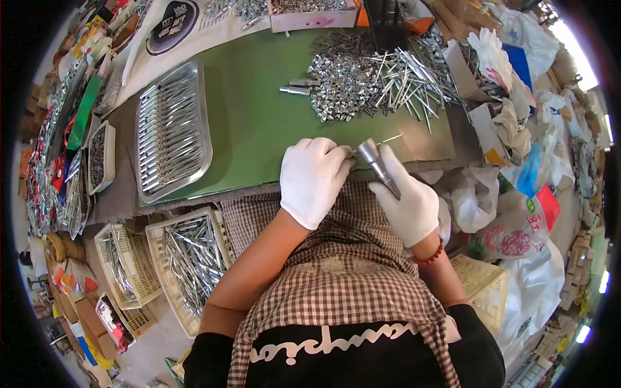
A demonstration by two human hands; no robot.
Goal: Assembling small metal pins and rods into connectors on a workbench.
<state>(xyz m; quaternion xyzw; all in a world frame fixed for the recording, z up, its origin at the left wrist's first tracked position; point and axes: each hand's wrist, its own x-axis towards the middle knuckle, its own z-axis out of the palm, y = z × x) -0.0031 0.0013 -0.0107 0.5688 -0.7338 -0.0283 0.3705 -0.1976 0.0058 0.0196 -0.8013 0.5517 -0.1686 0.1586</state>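
Note:
Both of my hands wear white gloves and work at the near edge of a green work mat (246,123). My left hand (314,178) is closed, its fingertips pinched on something small that I cannot make out. Close beside it, my right hand (411,204) grips a shiny metal cylinder (377,166), thicker at its upper end. Just beyond that cylinder a thin metal rod (391,138) lies over the mat. Farther back are a heap of small silver metal fittings (339,87) and a pile of thin rods (411,81). Two short metal cylinders (295,90) rest left of the fittings.
On the left, a steel tray (206,139) bears rows of slender metal pieces. A small box of dark parts (108,158) stands beyond it. Cream plastic baskets (155,246) with metal rods sit below the table's left side. Plastic bags (517,226) crowd the right; a pink box (314,21) is at the back.

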